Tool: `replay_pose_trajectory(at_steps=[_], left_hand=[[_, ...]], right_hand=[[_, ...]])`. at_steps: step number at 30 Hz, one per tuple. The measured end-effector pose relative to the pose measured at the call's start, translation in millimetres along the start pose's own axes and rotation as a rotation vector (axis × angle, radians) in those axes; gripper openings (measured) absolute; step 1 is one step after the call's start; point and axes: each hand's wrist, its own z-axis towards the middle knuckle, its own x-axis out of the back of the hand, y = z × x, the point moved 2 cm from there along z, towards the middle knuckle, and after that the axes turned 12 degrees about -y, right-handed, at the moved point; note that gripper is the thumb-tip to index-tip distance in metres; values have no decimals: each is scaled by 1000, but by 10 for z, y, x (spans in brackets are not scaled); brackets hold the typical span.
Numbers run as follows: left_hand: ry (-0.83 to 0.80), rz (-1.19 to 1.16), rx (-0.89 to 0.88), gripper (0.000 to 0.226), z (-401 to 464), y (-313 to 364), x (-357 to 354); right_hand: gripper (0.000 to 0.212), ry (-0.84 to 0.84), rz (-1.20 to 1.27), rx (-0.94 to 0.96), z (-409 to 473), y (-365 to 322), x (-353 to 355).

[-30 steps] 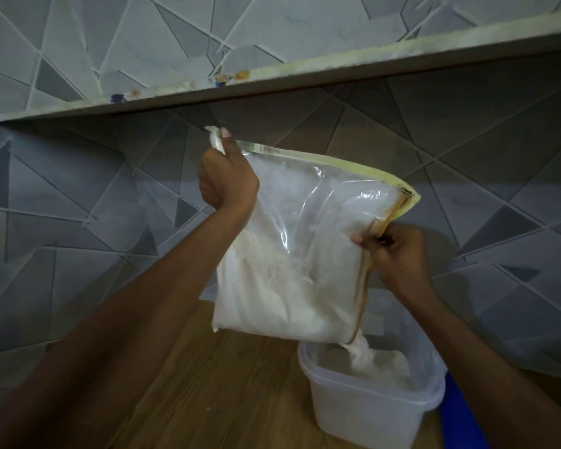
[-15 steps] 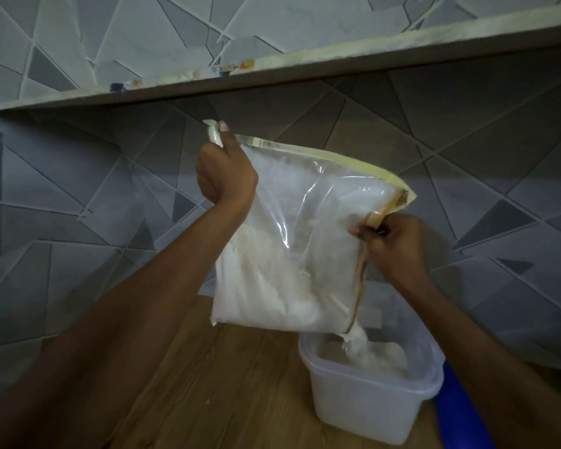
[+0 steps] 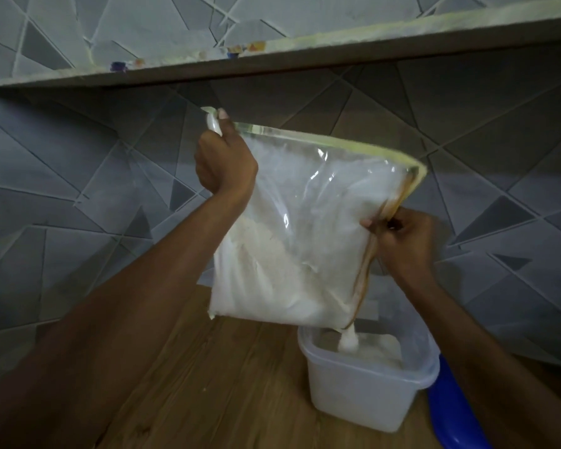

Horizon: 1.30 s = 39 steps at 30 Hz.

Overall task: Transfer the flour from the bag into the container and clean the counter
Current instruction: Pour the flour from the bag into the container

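Observation:
A clear plastic bag with a yellow-green edge hangs tilted over the counter, its lower half full of white flour. My left hand grips its raised upper left corner. My right hand pinches the brown-edged opening on its right side. From the bag's lowest corner a thin stream of flour falls into a translucent white container. The container stands on the wooden counter and holds a low heap of flour.
A blue object lies on the counter just right of the container, partly behind my right forearm. A grey tiled wall rises close behind. A shelf juts out overhead.
The bag and both hands have stayed nearly in place, lifting slightly. Flour keeps running from the bag's lower corner, and the heap in the container has grown a little.

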Motion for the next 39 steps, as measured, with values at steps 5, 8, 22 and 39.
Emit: replay_pose_trajectory(at_steps=[5, 8, 22, 39], left_hand=[[-23, -29, -6, 58, -56, 34, -10], [-20, -33, -1, 57, -71, 37, -20], [-71, -93, -2, 62, -148, 60, -150], [-223, -144, -118, 51, -172, 83, -167]], right_hand=[[9, -59, -31, 0, 17, -23, -54], [6, 6, 1, 1, 19, -17, 53], [68, 253, -557, 339, 188, -646, -1], [55, -632, -653, 312, 1275, -1393, -739]])
